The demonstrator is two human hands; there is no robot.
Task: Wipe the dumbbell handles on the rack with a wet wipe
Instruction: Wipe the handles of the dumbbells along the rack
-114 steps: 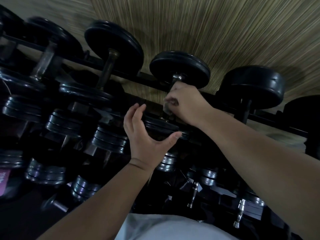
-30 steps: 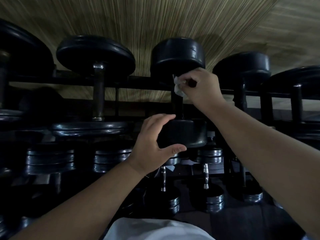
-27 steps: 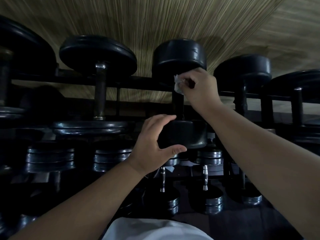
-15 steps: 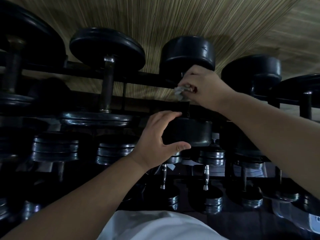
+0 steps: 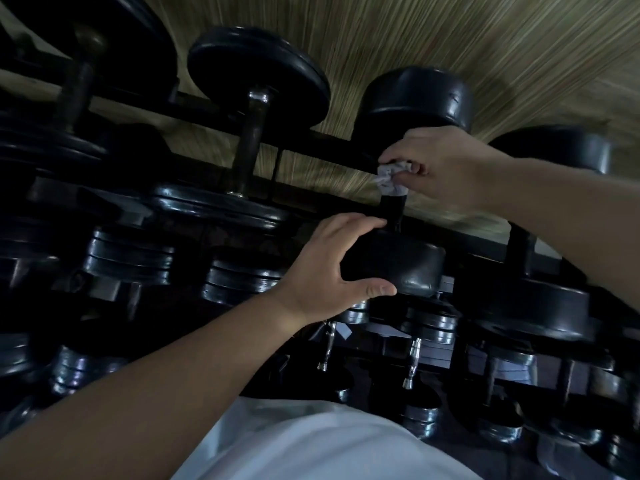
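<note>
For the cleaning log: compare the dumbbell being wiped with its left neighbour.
The wiped dumbbell has thick drum-like heads; the left neighbour has wider, flatter plates. The wiped dumbbell's handle carries the wet wipe under the right hand; the left neighbour's handle is bare. Both are black.

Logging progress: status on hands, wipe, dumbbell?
Right hand grips wet wipe around dumbbell handle, upper end. Left hand holds near dumbbell head. Lower handle unobstructed.
</note>
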